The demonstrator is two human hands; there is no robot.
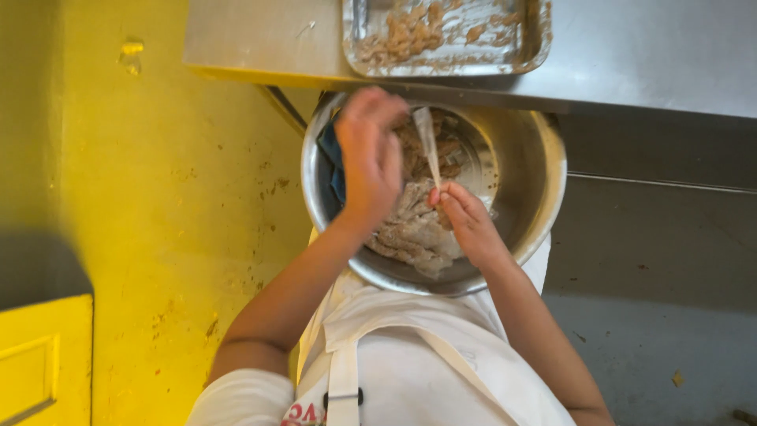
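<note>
**Floured strips worked by hand over a steel bowl**

The person's right hand (471,225) pinches the lower end of a long, pale strip (426,142) of coated meat between thumb and fingertips, and the strip stands up towards 12 o'clock over the bowl. The left hand (369,158) hovers blurred just to the 9 o'clock side of it, fingers loosely spread and closed on nothing visible.

The strip looks light, limp and probably slick under its dusting, so a pinch near one end, as here, lets it hang straight; a grip at mid-length would likely make it fold. It is thin, tapering and whitish-grey.

More coated pieces (414,233) lie heaped at 6 o'clock inside the round metal bowl (544,181). A metal tray (540,35) with browner bits sits on the steel counter (646,63) at 12 o'clock.
</note>
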